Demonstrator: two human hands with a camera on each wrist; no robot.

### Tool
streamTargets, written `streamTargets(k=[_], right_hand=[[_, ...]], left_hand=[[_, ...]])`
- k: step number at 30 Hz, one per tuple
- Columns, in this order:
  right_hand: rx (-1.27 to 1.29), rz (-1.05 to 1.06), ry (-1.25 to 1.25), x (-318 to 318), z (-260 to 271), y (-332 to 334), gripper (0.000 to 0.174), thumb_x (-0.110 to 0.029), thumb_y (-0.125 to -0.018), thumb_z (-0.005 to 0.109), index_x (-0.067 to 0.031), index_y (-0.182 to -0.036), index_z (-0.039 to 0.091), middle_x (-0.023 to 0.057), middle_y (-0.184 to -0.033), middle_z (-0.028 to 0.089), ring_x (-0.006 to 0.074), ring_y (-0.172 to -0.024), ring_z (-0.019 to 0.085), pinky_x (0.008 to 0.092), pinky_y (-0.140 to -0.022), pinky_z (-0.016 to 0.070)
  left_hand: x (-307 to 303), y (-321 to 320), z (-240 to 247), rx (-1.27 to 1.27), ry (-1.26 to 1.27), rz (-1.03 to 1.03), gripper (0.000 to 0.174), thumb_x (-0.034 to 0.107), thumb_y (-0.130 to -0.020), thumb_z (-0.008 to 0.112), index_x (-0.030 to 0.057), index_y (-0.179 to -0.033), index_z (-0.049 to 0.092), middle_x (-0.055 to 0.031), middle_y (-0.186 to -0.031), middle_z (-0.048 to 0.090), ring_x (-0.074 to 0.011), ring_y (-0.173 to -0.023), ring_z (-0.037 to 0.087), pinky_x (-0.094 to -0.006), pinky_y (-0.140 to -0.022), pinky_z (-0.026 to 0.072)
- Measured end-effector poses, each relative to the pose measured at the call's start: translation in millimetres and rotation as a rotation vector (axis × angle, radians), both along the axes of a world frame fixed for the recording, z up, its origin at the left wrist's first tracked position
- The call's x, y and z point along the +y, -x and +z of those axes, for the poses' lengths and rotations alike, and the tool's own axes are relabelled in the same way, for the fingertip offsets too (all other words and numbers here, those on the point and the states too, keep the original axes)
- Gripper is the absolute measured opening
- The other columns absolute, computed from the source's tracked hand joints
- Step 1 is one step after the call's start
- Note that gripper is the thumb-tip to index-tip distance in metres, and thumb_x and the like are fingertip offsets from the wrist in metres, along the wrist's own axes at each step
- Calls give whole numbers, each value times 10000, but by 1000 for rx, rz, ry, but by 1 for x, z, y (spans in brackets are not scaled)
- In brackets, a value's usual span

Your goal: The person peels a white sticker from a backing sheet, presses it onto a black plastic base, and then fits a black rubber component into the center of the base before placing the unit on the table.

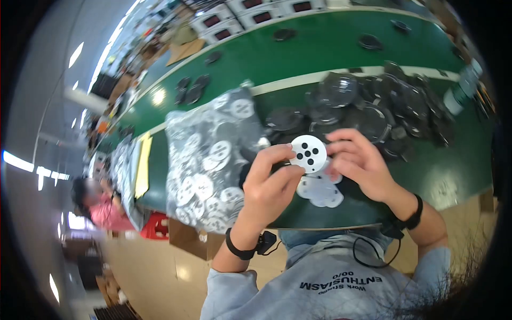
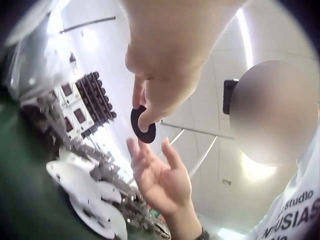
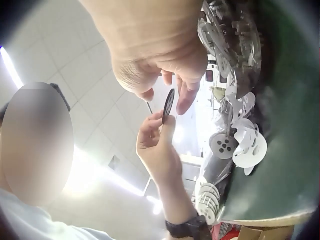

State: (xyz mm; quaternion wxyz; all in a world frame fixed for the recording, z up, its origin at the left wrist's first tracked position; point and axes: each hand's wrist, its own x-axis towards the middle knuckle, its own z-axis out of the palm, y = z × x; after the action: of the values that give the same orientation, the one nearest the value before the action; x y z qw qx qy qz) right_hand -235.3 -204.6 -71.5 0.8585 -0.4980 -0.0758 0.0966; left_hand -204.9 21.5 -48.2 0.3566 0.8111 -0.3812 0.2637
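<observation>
My left hand pinches a thin round disc at its edge between thumb and fingers. The disc's face is white with several dark round holes in the head view; its other face looks black in the left wrist view. Just to the right of the disc is my right hand, fingers loosely bent and apart from it, as the right wrist view shows. Below both hands, white perforated discs lie overlapping on the green table.
A clear plastic bag full of white discs stands left of my hands. Dark round plastic-looking parts are heaped behind them. A bottle stands far right. A seated person in pink is at the left.
</observation>
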Motion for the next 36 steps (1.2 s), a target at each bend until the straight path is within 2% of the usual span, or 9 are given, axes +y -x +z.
streamTargets(k=[2, 4, 5, 6, 9, 10, 13, 16, 36], right_hand=[[-31, 6, 39, -8, -5, -8, 335, -31, -948, 644, -10, -1261, 526, 74, -1128, 649, 96, -979, 633, 256, -816, 533], [-161, -96, 132, -16, -22, -15, 258, 2, -970, 596, -11, -1221, 539, 74, -1143, 639, 98, -1009, 626, 260, -838, 527], [-205, -144, 144, -16, -23, -18, 244, 4, -974, 587, -12, -1213, 541, 72, -1138, 640, 99, -1013, 625, 260, -846, 524], [-249, -187, 153, -17, -22, -20, 229, 7, -979, 578, -12, -1205, 543, 70, -1133, 641, 101, -1018, 625, 260, -854, 521], [-242, -209, 111, -17, -21, -18, 238, 5, -943, 633, -24, -1171, 570, 50, -1125, 633, 117, -1010, 627, 264, -864, 510], [-231, -226, 96, -16, -19, -19, 246, -3, -921, 670, -30, -1151, 588, 46, -1117, 630, 129, -997, 631, 267, -857, 508], [-682, -747, 895, -21, -10, -23, 232, -36, -810, 779, -58, -1011, 666, 56, -1049, 621, 189, -924, 638, 278, -807, 508], [-625, -688, 992, -23, -11, -17, 210, -65, -716, 833, -79, -880, 702, 65, -967, 605, 229, -863, 627, 285, -750, 505], [-641, -564, 702, -13, -23, -17, 143, -8, -768, 751, -22, -910, 747, 110, -872, 739, 228, -728, 723, 297, -627, 580]], left_hand=[[-24, -7, -26, 8, 66, -107, 196, -114, -657, 775, 25, -778, 708, -154, -1138, 612, -296, -1078, 671, -338, -783, 615], [-40, -11, -22, 124, 107, -132, 274, -109, -671, 766, 36, -901, 729, -172, -1216, 568, -295, -1146, 632, -343, -831, 607], [-38, -15, -13, 192, 54, -123, 420, -99, -701, 744, 7, -1104, 692, -171, -1274, 534, -272, -1176, 607, -347, -853, 594], [-49, -11, -13, 621, 509, -295, 478, -128, -759, 688, -17, -1220, 632, -173, -1271, 582, -243, -1108, 642, -324, -874, 586], [-36, -35, -27, 1099, 524, -471, 283, -51, -921, 629, -108, -1198, 610, -177, -1115, 694, -198, -936, 704, -321, -812, 607], [-36, -37, -32, 1092, 555, -470, 269, -53, -927, 625, -106, -1191, 617, -176, -1089, 704, -198, -908, 711, -320, -804, 609], [-41, -39, -39, 1087, 613, -453, 214, -46, -942, 635, -101, -1148, 649, -178, -1035, 730, -205, -886, 726, -322, -801, 611], [-44, -36, -53, 1067, 734, -468, 198, -24, -939, 662, -94, -1124, 658, -175, -1028, 733, -203, -886, 726, -329, -820, 608], [-45, -29, -65, 952, 643, -426, 140, -44, -852, 759, -50, -981, 705, -124, -1019, 685, -140, -875, 647, -257, -756, 533]])
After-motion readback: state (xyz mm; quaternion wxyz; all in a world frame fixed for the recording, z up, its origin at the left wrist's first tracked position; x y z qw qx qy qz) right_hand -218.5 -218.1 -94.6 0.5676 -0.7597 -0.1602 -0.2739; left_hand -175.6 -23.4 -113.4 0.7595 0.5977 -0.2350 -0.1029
